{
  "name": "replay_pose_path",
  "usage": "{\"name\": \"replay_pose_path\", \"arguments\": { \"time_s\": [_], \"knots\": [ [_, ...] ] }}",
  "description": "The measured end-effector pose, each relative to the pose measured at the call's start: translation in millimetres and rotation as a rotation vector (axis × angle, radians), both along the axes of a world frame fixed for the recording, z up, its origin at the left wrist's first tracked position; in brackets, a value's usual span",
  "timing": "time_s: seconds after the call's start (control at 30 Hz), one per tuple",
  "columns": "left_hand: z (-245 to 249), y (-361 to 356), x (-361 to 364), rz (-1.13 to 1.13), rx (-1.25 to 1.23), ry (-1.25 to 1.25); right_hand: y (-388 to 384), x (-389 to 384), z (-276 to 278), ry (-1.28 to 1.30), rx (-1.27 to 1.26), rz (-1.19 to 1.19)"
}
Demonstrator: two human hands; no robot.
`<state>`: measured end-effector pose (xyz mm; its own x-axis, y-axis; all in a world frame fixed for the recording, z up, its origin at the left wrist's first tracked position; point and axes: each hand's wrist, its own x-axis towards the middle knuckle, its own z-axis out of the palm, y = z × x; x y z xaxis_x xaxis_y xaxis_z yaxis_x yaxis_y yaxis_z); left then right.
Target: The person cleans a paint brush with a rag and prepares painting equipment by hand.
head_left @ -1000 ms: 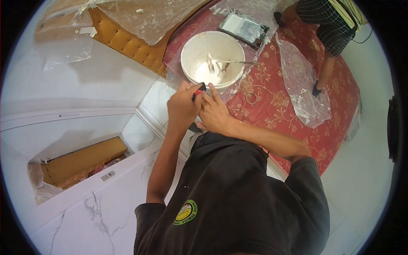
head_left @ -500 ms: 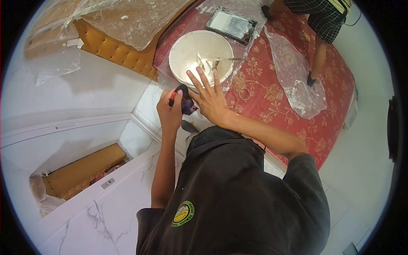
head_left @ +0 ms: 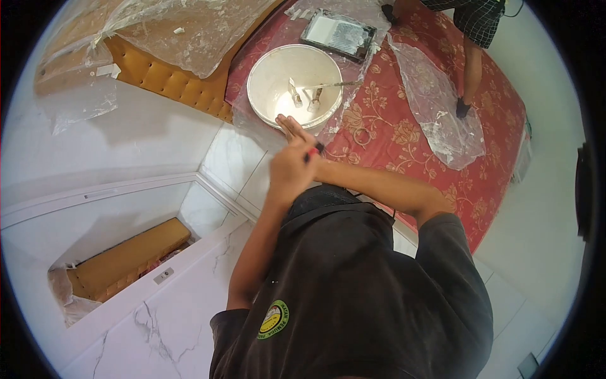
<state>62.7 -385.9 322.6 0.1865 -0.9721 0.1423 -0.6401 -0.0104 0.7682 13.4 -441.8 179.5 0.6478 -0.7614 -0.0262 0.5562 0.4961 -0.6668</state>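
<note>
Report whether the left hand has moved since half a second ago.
Yes. Judged against the white bowl, the left hand, gripping a red-tipped tool, has shifted rightward, across the right hand.

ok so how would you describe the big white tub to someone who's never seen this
Find the red floral carpet; at its near-left edge, on clear plastic, just beyond the right hand, sits the tub. It is round and white with two brushes lying inside, unlike the flat, dark-rimmed rectangular paint tray behind it.
</note>
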Motion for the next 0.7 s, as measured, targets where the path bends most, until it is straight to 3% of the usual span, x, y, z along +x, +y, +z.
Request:
{"name": "replay_pose_path", "arguments": {
  "time_s": [0.07,0.1,0.2,0.4,0.43,0.47,0.53,0.6,0.67,0.7],
  "knots": [
    [-5,10,-17,-0.12,0.092,-0.164,-9,15,-53,0.025,-0.502,-0.101],
    [-2,13,-23,-0.117,0.092,-0.166,-14,19,-42,0.022,-0.502,-0.099],
    [13,21,-40,-0.087,0.083,-0.122,-34,18,28,2.062,-1.823,0.514],
    [27,43,-44,-0.297,0.275,0.218,-57,2,63,2.095,-1.781,0.399],
    [16,42,-39,-0.24,0.182,0.233,-59,3,64,2.101,-1.777,0.376],
    [9,37,-30,-0.239,0.186,0.235,-58,3,65,2.108,-1.769,0.357],
    [-1,18,-11,0.087,0.074,0.011,-55,11,51,2.11,-1.788,0.296],
    [-7,-2,6,0.077,0.078,-0.022,-50,18,41,2.105,-1.816,0.237],
    [-11,-3,8,0.073,0.079,-0.064,-43,24,39,1.942,-1.868,0.241],
    [-14,1,-1,-0.008,-0.001,-0.067,-46,26,29,1.922,-1.773,0.306]
  ]
}}
